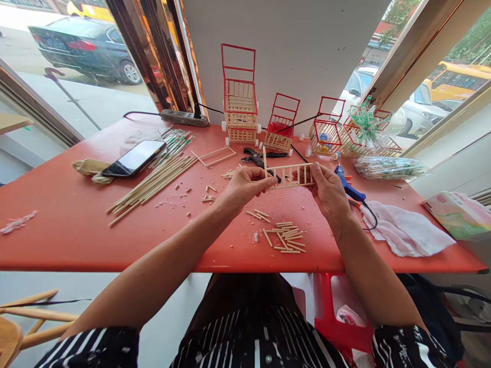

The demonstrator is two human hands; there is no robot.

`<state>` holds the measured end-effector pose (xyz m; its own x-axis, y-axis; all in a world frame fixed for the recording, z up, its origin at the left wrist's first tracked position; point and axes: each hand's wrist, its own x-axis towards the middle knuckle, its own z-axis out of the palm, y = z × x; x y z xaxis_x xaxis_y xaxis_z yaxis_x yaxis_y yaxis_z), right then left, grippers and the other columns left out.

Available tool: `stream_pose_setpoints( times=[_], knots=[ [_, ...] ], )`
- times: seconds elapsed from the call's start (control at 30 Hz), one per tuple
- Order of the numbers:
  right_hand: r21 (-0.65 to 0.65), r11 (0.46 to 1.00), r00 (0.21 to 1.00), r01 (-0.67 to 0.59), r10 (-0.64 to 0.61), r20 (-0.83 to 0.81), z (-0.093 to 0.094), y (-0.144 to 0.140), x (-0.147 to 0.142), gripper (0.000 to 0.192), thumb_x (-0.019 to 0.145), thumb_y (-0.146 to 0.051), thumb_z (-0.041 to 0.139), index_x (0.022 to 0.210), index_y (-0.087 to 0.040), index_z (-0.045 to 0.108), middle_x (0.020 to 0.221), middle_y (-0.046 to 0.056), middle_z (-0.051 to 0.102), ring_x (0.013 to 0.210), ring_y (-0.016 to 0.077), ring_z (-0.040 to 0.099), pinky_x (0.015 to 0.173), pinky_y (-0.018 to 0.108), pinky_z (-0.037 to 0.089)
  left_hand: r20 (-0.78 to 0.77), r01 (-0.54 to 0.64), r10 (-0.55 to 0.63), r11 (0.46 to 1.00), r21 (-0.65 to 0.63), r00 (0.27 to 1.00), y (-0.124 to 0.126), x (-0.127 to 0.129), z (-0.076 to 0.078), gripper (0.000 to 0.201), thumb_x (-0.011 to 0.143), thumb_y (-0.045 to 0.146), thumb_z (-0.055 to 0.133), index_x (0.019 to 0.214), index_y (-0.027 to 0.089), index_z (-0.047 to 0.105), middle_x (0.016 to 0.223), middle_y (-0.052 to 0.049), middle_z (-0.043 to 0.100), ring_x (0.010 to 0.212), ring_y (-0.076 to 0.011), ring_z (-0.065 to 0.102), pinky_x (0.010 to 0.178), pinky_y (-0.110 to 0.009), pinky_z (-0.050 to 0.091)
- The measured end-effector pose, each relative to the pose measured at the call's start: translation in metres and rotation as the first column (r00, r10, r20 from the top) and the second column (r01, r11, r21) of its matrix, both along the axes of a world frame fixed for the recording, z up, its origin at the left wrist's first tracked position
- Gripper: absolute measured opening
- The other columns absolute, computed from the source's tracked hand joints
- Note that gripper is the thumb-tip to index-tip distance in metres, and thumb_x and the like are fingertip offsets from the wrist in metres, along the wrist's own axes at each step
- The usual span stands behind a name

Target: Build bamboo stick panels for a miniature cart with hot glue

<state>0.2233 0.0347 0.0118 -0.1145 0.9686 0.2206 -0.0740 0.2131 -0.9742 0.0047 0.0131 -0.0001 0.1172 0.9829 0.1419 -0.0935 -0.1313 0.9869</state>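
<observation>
Both hands hold a small ladder-like frame of pale wooden sticks (290, 175) above the red table (69, 225). My left hand (245, 186) pinches its left end, where one stick stands upright. My right hand (327, 191) grips its right end. Below the hands lies a pile of short cut sticks (287, 237). Black cutters (256, 156) lie just behind the frame. A blue glue gun (347, 186) rests to the right of my right hand.
Long sticks (153, 181) and a phone (134, 157) lie at left. Three stick carts with red frames (240, 110) stand at the back by a power strip (184, 118). A white cloth (406, 230) and a tissue pack (458, 212) lie at right.
</observation>
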Motion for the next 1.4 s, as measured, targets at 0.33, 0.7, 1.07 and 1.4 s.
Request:
stream_pose_setpoints(
  times=[0.33,0.7,1.07,1.4],
  knots=[
    [-0.007,1.000,1.000,0.000,0.000,-0.010,0.0011,-0.0003,-0.0007,0.053,0.083,-0.076,0.077,0.088,-0.023,0.076,0.087,0.005,0.083,0.090,0.0218,0.081,0.088,0.036,0.064,-0.013,0.010,-0.010,1.000,-0.010,1.000,-0.0018,-0.0006,0.0011,0.045,0.066,0.056,0.091,0.066,0.017,0.068,0.062,0.001,0.059,0.056,-0.0083,0.048,0.053,-0.023,0.036],
    [-0.030,0.999,1.000,0.020,-0.020,0.012,0.0051,-0.0018,-0.0003,0.049,0.087,-0.074,0.075,0.086,-0.025,0.073,0.088,0.004,0.082,0.094,0.0234,0.081,0.090,0.039,0.065,0.031,-0.017,0.017,1.000,-0.001,0.999,-0.0001,-0.0049,0.0042,0.044,0.067,0.055,0.091,0.078,0.015,0.078,0.074,-0.004,0.069,0.065,-0.0109,0.055,0.057,-0.023,0.043],
    [-0.014,1.000,1.000,0.008,-0.007,0.025,0.0016,-0.0011,-0.0015,0.056,0.080,-0.080,0.076,0.086,-0.024,0.074,0.087,0.005,0.083,0.093,0.0239,0.081,0.089,0.039,0.064,0.022,-0.003,0.003,1.000,0.001,1.000,-0.0005,-0.0017,0.0017,0.035,0.067,0.048,0.089,0.070,0.016,0.074,0.072,-0.003,0.070,0.060,-0.0089,0.052,0.055,-0.024,0.037],
    [-0.040,0.998,0.998,0.050,-0.049,0.033,0.0033,-0.0022,-0.0032,0.051,0.086,-0.076,0.074,0.085,-0.024,0.073,0.088,0.005,0.082,0.094,0.0224,0.080,0.087,0.036,0.064,0.018,-0.006,0.006,1.000,-0.025,1.000,-0.0008,-0.0009,0.0030,0.040,0.062,0.053,0.091,0.069,0.016,0.075,0.072,-0.005,0.073,0.060,-0.0099,0.053,0.055,-0.024,0.038]
  ],
)
